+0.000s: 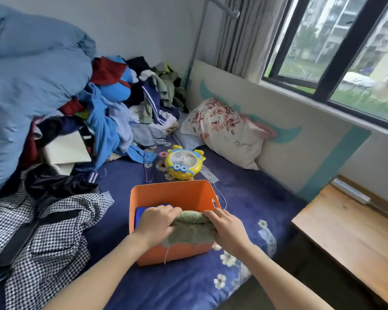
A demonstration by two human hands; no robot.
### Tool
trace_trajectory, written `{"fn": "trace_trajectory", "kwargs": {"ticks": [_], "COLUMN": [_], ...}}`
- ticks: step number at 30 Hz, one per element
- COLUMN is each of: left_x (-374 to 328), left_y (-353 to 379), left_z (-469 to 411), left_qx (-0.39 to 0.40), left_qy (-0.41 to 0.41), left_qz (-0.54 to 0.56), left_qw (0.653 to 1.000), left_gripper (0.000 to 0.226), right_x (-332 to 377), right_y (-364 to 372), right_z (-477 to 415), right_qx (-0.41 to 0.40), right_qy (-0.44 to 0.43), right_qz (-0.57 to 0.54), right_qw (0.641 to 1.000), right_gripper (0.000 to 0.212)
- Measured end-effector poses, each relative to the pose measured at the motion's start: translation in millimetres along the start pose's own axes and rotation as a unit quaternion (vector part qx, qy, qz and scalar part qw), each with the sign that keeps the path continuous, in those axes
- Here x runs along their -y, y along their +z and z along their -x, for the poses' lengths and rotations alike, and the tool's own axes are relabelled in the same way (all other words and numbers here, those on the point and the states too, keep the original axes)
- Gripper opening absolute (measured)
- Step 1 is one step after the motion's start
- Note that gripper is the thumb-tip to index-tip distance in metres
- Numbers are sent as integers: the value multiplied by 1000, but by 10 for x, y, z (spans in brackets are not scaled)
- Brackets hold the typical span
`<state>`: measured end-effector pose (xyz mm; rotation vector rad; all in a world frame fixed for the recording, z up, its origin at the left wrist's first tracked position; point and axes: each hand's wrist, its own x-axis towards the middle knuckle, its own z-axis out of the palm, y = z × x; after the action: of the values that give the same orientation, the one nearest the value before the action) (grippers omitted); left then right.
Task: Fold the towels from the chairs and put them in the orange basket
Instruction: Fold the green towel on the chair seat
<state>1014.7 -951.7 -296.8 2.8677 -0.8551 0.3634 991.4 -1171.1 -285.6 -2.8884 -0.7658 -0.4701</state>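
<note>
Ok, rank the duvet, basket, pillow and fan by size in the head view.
Duvet, largest.
Basket and pillow: look alike; the basket is nearer, so unranked.
Fan, smallest.

Both hands, the left hand [158, 222] and right hand [225, 229], are gripping a folded green towel [192, 231] over the near rim of the orange basket [177, 193], beside a blue towel [141, 212] lying inside.

Lit by soft daylight from the window [300, 41] at upper right; faint shadows only. Bends lines toward the edges, blurs the blue bedding [27, 86] at left and the green towel [188, 229].
</note>
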Motion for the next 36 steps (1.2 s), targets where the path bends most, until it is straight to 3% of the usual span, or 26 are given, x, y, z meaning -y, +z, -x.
{"fn": "trace_trajectory", "kwargs": {"ticks": [4,6,9,15,20,24,27,29,30,32,33,34,36], "left_x": [285,365,438,525,602,736,721,606,550,440,387,340,254], "left_y": [103,261,464,1031,1490,1744,1996,2203,2296,2519,2598,2624,2654], "left_z": [-546,-695,-998,-1491,-1715,-1838,-1679,-1520,-1451,-1342,-1291,-1268,-1204], "left_qx": [-4,27,78,160,229,158,89,151,227,395,479,534,572], "left_qy": [-60,-82,-118,-163,-230,-271,-231,-198,-193,-179,-183,-191,-212], "left_qz": [20,74,76,67,126,153,138,120,134,153,171,184,205], "left_qw": [998,993,987,971,937,937,959,961,945,888,842,803,765], "left_gripper": [38,31,32,33,30,25,44,57,56,49,46,44,42], "right_x": [-377,-513,-781,-1266,-1592,-1709,-1668,-1609,-1605,-1597,-1589,-1579,-1553], "right_y": [74,232,479,988,1439,1780,2022,2174,2299,2521,2595,2624,2743], "right_z": [-594,-720,-935,-1280,-1574,-1823,-1712,-1541,-1420,-1215,-1141,-1078,-923], "right_qx": [16,69,117,216,327,286,240,306,346,439,459,470,548], "right_qy": [29,46,76,105,84,60,-24,-55,-63,-60,-50,-53,-86], "right_qz": [-5,-13,-34,-49,-87,-79,-38,20,37,79,82,87,116], "right_qw": [999,996,990,970,937,953,970,950,935,893,883,877,824], "right_gripper": [60,62,43,32,18,20,37,49,52,51,47,41,38]}}
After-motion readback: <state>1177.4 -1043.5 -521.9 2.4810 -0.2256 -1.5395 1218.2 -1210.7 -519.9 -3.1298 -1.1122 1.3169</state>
